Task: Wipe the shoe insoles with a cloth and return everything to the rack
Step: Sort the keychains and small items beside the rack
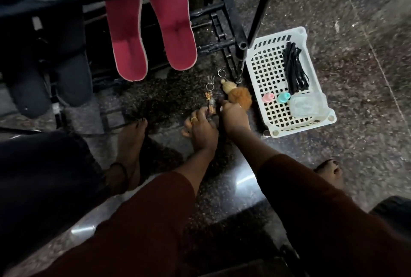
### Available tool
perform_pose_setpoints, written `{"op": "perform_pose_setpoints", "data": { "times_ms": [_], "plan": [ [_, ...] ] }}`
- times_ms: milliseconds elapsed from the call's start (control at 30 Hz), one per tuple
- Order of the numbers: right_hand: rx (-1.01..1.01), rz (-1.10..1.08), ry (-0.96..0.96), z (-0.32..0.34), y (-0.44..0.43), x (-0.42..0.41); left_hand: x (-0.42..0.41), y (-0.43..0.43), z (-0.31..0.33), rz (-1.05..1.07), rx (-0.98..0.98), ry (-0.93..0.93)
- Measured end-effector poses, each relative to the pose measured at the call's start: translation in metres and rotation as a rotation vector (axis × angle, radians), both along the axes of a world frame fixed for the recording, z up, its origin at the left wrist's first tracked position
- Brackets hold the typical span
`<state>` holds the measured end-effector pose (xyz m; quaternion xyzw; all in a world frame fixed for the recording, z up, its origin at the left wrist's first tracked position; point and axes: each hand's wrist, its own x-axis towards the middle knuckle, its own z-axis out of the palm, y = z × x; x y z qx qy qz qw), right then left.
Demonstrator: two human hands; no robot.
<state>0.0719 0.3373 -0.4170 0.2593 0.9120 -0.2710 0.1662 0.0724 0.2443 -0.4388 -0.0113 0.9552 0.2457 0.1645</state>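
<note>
Stone floor [355, 165], dark and speckled, by a black rack [230, 16]. Left hand [201, 126] pinches small keychain [210, 96]; right hand [233, 117] grips fluffy keychain [239, 96].

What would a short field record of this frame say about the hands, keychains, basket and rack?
left grip: pinches the lower end of the small charm keychain, which lies on the floor
right grip: fingers curled at the pom-pom keychain, apparently holding it
white basket: on the floor, right of both hands; holds black laces, pink piece, teal piece, clear container
red insoles: a pair on the black rack, toes overhanging
dark shoes: left of the insoles
</note>
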Motion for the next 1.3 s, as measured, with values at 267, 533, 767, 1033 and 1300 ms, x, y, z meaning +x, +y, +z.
{"op": "perform_pose_setpoints", "data": {
  "times_ms": [267, 533, 767, 1033, 1300],
  "plan": [
    [0.152, -0.251, 0.258, 0.026, 0.018, 0.048, 0.019, 0.043, 0.033, -0.086, 0.051, -0.014],
    [0.238, -0.465, 0.12, 0.024, 0.067, 0.075, 0.042, 0.075, 0.042, -0.153, 0.064, -0.068],
    [0.222, -0.454, -0.05, 0.004, 0.085, 0.076, 0.043, 0.058, 0.025, -0.154, 0.019, -0.07],
    [0.471, -0.293, 0.11, 0.016, 0.064, 0.065, 0.018, 0.027, 0.004, -0.046, 0.025, -0.014],
    [0.207, 0.118, 0.303, 0.004, 0.017, -0.012, -0.061, 0.022, -0.008, 0.051, -0.094, -0.059]
  ]
}}
